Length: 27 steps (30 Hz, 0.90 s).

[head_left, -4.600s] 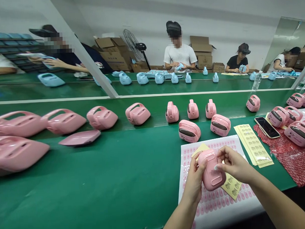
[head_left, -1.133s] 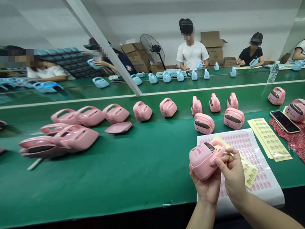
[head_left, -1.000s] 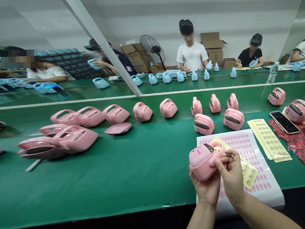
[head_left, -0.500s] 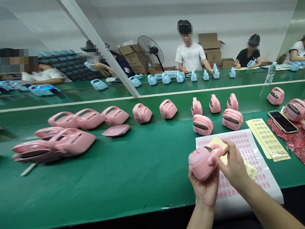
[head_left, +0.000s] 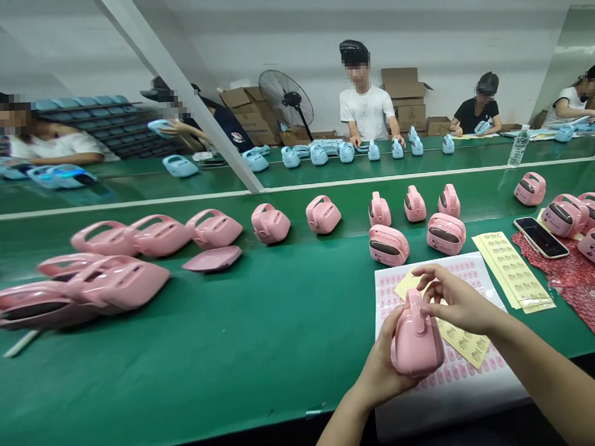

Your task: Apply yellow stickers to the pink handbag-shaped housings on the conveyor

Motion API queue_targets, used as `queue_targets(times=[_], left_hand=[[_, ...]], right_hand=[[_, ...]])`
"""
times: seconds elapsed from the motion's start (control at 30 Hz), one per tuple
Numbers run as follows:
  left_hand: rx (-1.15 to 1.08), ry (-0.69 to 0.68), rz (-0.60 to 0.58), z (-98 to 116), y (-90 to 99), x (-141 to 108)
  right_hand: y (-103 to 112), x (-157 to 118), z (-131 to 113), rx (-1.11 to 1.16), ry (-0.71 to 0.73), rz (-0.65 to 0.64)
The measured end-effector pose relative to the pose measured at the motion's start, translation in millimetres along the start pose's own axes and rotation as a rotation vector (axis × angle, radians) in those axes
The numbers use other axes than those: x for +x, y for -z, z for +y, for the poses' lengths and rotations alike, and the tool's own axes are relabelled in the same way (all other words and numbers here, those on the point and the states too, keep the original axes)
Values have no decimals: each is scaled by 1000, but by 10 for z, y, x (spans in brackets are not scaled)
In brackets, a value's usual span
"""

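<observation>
A pink handled device (head_left: 417,342) is held up over the sticker sheet, its side and handle turned toward me. My left hand (head_left: 384,366) is wrapped round its left side and underside. At the handle, my right hand (head_left: 454,299) has its thumb by the handle's pivot and its other fingers raised and apart; whether it grips the handle is unclear. Beneath lie a white sheet of pink oval stickers (head_left: 385,282) and a yellow label strip (head_left: 465,344). Two pink devices, one on the left (head_left: 389,244) and one on the right (head_left: 446,233), sit just behind the sheet.
More pink devices (head_left: 124,284) stand on the green table (head_left: 234,355) at left and along the back. Yellow label sheets (head_left: 514,271), a phone (head_left: 541,236) and red wrap (head_left: 580,285) lie at right. Across the table, people handle blue devices near a bottle (head_left: 518,147).
The held device has turned so its side faces me. My left hand has shifted round to its left side, and my right hand's fingers have spread. The view has swung slightly right.
</observation>
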<state>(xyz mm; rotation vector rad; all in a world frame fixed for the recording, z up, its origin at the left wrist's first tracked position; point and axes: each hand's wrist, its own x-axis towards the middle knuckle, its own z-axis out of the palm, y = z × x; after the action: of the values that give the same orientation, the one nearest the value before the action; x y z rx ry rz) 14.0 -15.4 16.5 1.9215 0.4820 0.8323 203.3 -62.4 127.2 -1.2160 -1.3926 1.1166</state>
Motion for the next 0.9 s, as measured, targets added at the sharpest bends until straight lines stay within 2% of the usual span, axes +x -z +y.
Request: queue_targets(times=[0.07,0.17,0.33,0.53,0.63,0.8,0.9], left_hand=[[7,-26,-6,-34,-27,-7],[-46,-53,72,-61,-62,-17],[-169,-41,137,-8,-72,3],[-333,36,187,44,-63,22],[-282,28,171,33,-64,13],[-135,-62,145,26,-77,9],[-134,-80,144,45,-90,24]], right_hand=[[-30,15,13,-29,-22,-38],[-76,6,72,-12,-37,-40],[-164,-47,180,33,47,75],[-202,-93,245,-103,87,144],[-218,-118,267,-199,126,169],[-266,-167,318,-357,250,262],[-286,-194,341,-426,304,304]])
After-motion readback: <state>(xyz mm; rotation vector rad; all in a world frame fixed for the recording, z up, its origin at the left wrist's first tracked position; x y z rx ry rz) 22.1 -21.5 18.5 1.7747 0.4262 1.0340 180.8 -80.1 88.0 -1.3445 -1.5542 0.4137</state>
